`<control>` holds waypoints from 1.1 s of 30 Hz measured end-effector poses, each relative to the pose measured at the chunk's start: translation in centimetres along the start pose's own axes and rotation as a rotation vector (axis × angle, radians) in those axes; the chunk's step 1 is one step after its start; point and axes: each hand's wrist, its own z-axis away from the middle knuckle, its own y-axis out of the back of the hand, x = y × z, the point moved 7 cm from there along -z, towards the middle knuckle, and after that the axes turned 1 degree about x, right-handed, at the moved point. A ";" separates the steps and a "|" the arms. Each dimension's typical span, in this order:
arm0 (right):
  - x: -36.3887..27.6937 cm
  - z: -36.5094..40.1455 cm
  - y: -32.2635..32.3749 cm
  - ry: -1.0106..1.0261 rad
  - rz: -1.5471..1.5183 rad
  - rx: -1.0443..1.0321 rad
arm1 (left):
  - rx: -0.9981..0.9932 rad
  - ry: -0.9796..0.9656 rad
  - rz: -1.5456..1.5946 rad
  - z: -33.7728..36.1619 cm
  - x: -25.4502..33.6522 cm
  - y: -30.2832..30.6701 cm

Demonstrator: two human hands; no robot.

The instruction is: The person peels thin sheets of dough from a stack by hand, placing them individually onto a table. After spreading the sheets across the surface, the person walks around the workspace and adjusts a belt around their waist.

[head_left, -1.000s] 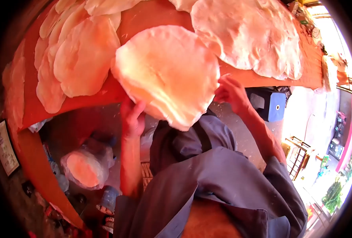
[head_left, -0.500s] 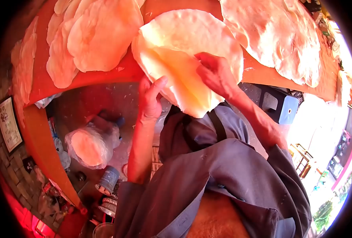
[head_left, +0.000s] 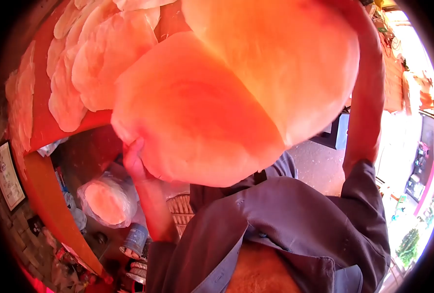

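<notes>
A large thin flatbread [head_left: 202, 112] is raised close to the camera and fills the upper middle of the view. A diagonal line, like a crease, splits it into a darker lower-left part and a brighter upper-right part. My left hand [head_left: 136, 158] pinches its lower-left edge, thumb on the near face and the other fingers behind. My right forearm [head_left: 366, 107] rises along the right side to the top of the frame. There the flatbread and the frame edge hide the right hand's fingers.
More thin flatbreads [head_left: 114, 63] overlap on the orange-red table [head_left: 95, 119] at the upper left. Below lie a plastic bag with pale rounds [head_left: 107, 202] and a blue tin [head_left: 135, 239]. A framed paper [head_left: 8, 176] is at the far left.
The flatbread has come up toward the camera and looks much larger. My left hand has moved left and down, now gripping its edge. My right arm has swung right and up, off its middle.
</notes>
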 end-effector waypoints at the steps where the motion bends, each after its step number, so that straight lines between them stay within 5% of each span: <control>1: -1.5 -0.7 0.3 0.075 0.004 0.037 | -0.037 -0.034 0.000 0.1 0.6 -0.7; 5: -7.3 -2.9 1.8 0.363 0.018 0.158 | -0.079 -0.157 -0.165 1.1 4.0 -1.4; 8: -8.4 -1.6 6.1 0.477 0.015 0.351 | 0.318 -0.217 -0.264 4.4 7.0 -1.6; 9: -7.4 -0.7 8.1 0.464 -0.009 0.426 | 0.310 -0.733 -0.591 6.1 8.5 -2.4; 11: -2.4 1.0 12.9 0.286 -0.129 0.479 | 0.229 -1.336 -1.099 9.6 8.3 -6.3; 13: 3.6 3.1 15.5 0.121 -0.222 0.526 | 0.114 -1.481 -1.484 11.5 9.8 -12.1; 17: 21.0 10.3 12.1 -0.226 -0.508 0.505 | 0.017 -1.563 -1.314 10.4 11.6 -12.6; 18: 23.8 12.6 9.9 -0.428 -0.635 0.657 | 0.009 -1.593 -1.283 9.9 12.1 -12.9; 20: 32.2 17.1 10.8 -0.725 -0.501 0.570 | 0.023 -1.576 -1.236 9.0 13.0 -13.7; 22: 28.3 18.5 7.3 -0.725 -0.404 0.718 | 0.058 -1.512 -1.140 8.0 13.7 -14.4; 25: 30.7 19.5 7.4 -0.753 -0.434 0.630 | 0.159 -1.310 -0.941 5.7 15.1 -15.1; 30: 27.0 21.8 3.8 -0.967 -0.196 0.385 | 0.191 -0.920 -0.787 -0.5 15.7 -13.0; 33: 23.4 19.1 0.6 -0.830 -0.011 0.179 | 0.057 -0.556 -0.591 -4.8 11.3 -7.1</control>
